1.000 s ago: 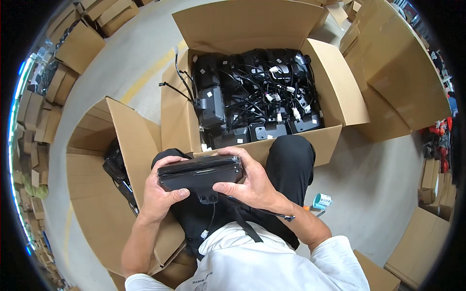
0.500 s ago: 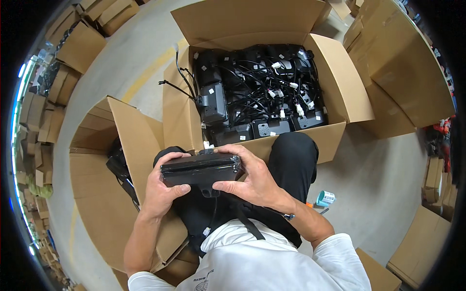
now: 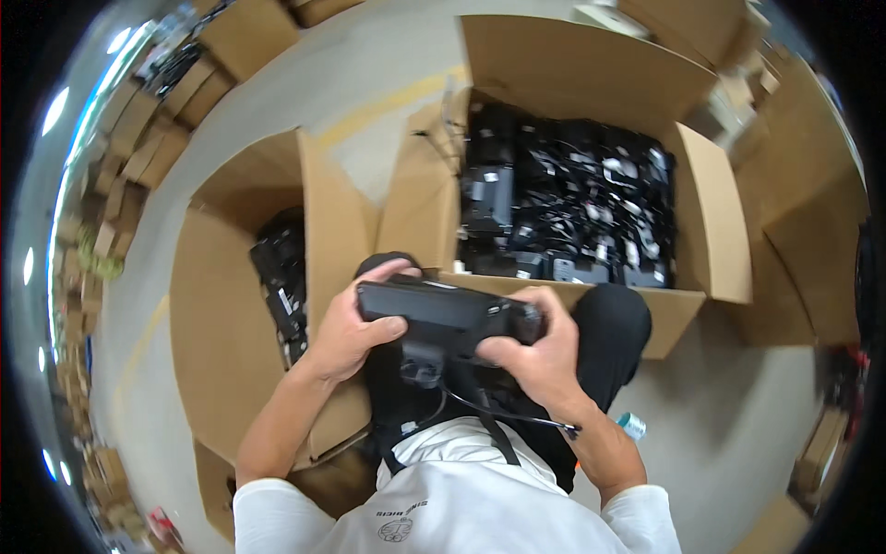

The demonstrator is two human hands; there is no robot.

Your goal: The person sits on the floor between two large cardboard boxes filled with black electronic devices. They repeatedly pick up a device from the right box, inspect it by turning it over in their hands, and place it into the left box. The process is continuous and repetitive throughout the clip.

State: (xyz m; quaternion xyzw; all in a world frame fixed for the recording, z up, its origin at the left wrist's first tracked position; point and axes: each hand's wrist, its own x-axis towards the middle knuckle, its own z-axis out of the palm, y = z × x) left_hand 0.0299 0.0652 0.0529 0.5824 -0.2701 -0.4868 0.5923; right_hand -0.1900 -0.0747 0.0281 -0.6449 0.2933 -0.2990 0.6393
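Held one black unit [image 3: 429, 312] at the middle of the frame, tilted slightly down toward the right. Pinched its left end between thumb and fingers of the left hand [image 3: 351, 331]; clasped its right end likewise with the right hand [image 3: 546, 355], thumb on the near face. Seemed best to support both ends evenly, to turn slowly, and to keep pressure off the dark bracket [image 3: 421, 366] at the lower edge. Seemed wise, too, to let the thin cable [image 3: 442, 404] hang loose, clear of the fingers, without tugging on the white connector [image 3: 409, 427] below.

Counted two hands, one unit between them, one bracket on it. Counted two opened cartons with contents showing: a large carton [image 3: 591, 60] at upper right of centre, a left carton [image 3: 240, 369] at left of centre. Could not tell the number of packed units [image 3: 489, 198] in either, given the blur and tangled wires [image 3: 581, 189]. Counted one blue-and-white cylinder [image 3: 632, 426] at lower right.
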